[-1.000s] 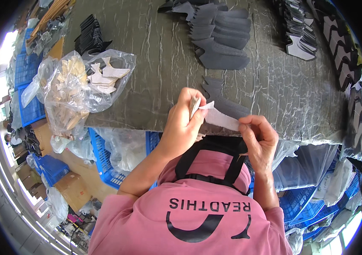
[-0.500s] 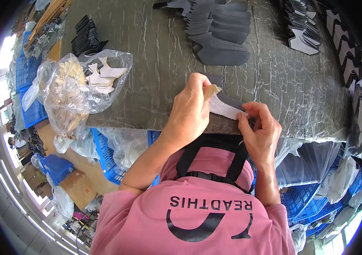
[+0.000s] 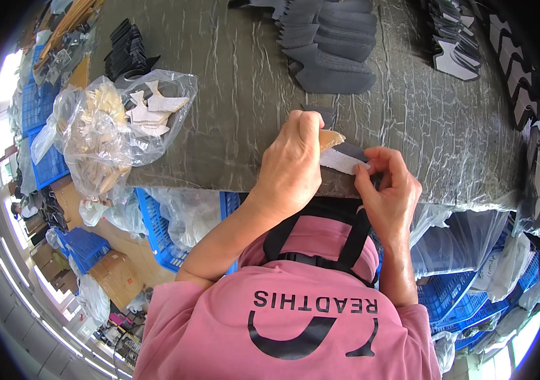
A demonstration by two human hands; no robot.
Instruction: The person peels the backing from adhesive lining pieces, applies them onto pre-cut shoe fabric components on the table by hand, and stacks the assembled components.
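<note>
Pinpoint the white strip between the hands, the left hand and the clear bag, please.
White strip (image 3: 341, 162): head view, middle of its visible face.
Left hand (image 3: 292, 159): head view, back of the hand.
Clear bag (image 3: 148, 151): head view, its plastic wall.

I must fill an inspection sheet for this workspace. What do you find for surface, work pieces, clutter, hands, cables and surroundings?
Surface: dark table, its covering creased and shiny.
Work pieces: white piece, with a dark piece along its far edge; tan piece beside them.
Clutter: clear plastic bag with tan and white pieces, at left; overlapping dark stack at the far side; black stack at upper left; black-and-white pieces at right.
Hands: left hand holds the tan piece; right hand touches the white piece's right end, pinch unclear.
Cables: none surely made out.
Surroundings: blue crate below the table edge; cardboard box at lower left.
</note>
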